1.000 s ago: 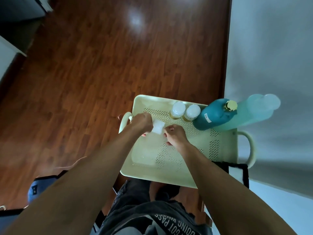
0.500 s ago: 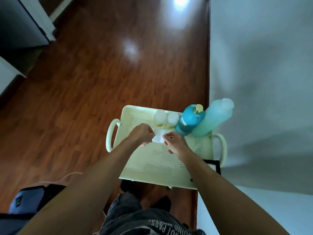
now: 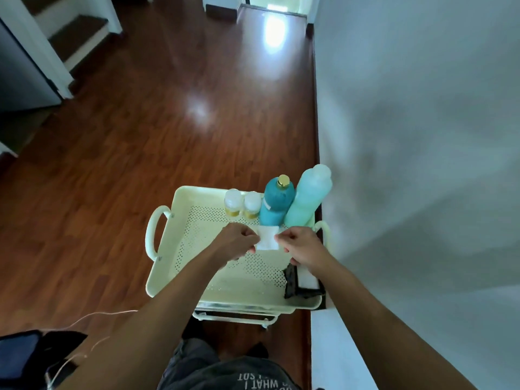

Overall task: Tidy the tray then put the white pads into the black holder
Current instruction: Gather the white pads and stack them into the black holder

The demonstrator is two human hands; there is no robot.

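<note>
Both hands pinch one white pad (image 3: 266, 241) between them, left hand (image 3: 236, 243) on its left edge & right hand (image 3: 302, 247) on its right, held above the cream tray (image 3: 180, 249). Black holder (image 3: 298, 282) sits in tray's near-right corner w/ white pads inside. Two small jars (image 3: 242, 205), teal bottle (image 3: 277, 205) & mint bottle (image 3: 308, 199) line the far edge.

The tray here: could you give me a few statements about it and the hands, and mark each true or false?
1. Both hands, left hand and right hand, hold one white pad. True.
2. Four bottles stand at the tray's far edge. True.
3. The black holder lies on the floor. False: it sits in the tray's near right corner.
4. The dark teal bottle has a white cap. False: its cap is gold.
</note>
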